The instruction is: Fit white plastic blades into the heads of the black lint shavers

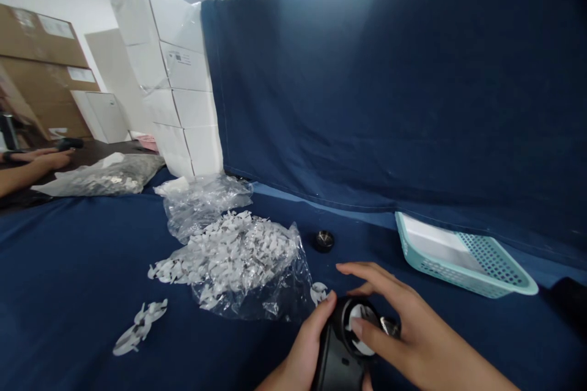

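My left hand [306, 348] is wrapped around a black device [340, 361] with a round, ring-shaped opening at its top. Inside that ring sits a white round piece [364, 333]. The thumb of my right hand [403, 330] presses on this piece, while its other fingers stretch out, spread apart. Close by the ring and partly hidden by my right hand is a shiny metallic part [389, 327]. Just beyond my left thumb lies a loose white piece [318, 293]. A small black round cap [324, 241] rests farther back on the blue cloth.
A heap of small white pieces [247, 250] spills from a clear plastic bag [288, 299]. Several more white pieces [140, 327] lie at the left. A turquoise basket [486, 286] stands at right. Another person's hands [50, 159] and a filled bag [114, 174] are at far left.
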`<act>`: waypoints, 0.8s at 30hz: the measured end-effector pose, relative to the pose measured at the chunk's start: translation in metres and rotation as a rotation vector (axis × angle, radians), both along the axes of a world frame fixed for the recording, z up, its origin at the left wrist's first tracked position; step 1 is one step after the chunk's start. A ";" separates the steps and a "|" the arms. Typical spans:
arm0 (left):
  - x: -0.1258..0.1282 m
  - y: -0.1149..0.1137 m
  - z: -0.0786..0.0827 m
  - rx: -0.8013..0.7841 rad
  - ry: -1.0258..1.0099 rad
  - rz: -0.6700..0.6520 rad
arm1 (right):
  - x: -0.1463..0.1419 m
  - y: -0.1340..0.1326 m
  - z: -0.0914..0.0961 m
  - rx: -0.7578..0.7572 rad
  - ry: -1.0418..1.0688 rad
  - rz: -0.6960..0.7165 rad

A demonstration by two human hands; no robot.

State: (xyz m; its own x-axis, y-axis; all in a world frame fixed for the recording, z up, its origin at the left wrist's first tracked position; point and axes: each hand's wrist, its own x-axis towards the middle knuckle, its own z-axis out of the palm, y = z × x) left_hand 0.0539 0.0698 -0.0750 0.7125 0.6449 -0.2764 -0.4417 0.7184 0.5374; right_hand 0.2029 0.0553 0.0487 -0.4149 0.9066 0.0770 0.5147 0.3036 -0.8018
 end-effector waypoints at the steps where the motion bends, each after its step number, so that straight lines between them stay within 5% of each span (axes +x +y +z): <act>1: 0.001 -0.001 0.001 0.000 -0.003 0.031 | 0.000 0.000 -0.001 -0.004 0.002 -0.013; 5: 0.003 -0.004 0.005 -0.030 -0.009 0.137 | 0.002 0.002 -0.004 -0.022 0.066 -0.061; 24: -0.003 0.001 -0.005 -0.032 -0.057 0.039 | 0.009 0.002 -0.005 -0.043 0.022 0.028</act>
